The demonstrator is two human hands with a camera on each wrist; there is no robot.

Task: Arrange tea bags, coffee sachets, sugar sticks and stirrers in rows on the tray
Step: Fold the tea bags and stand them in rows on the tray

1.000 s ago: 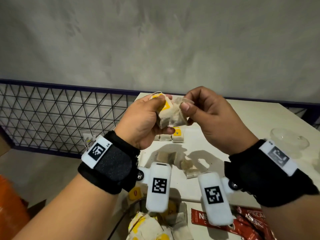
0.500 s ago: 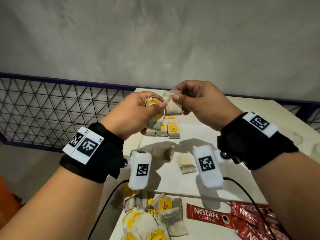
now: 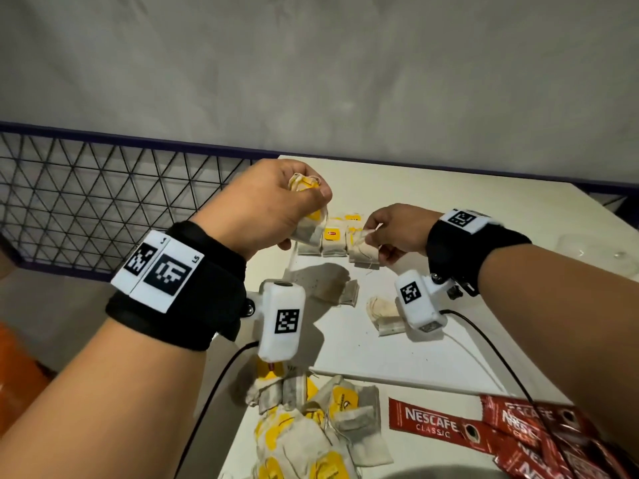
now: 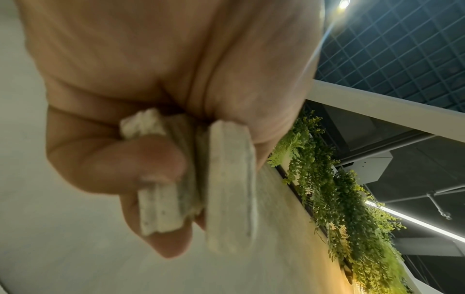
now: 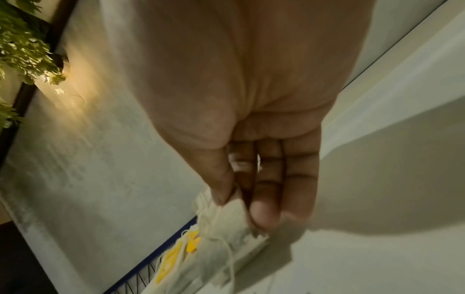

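My left hand (image 3: pixel 273 205) is clenched round a small stack of tea bags (image 3: pixel 309 226), held above the far-left end of the tray (image 3: pixel 397 361). My right hand (image 3: pixel 397 231) pinches one tea bag (image 3: pixel 363 250) at the right end of the tea bag row (image 3: pixel 333 242) on the tray. Loose tea bags (image 3: pixel 321 426) and coffee sachets (image 3: pixel 439 426) lie on the table just off the tray's near edge.
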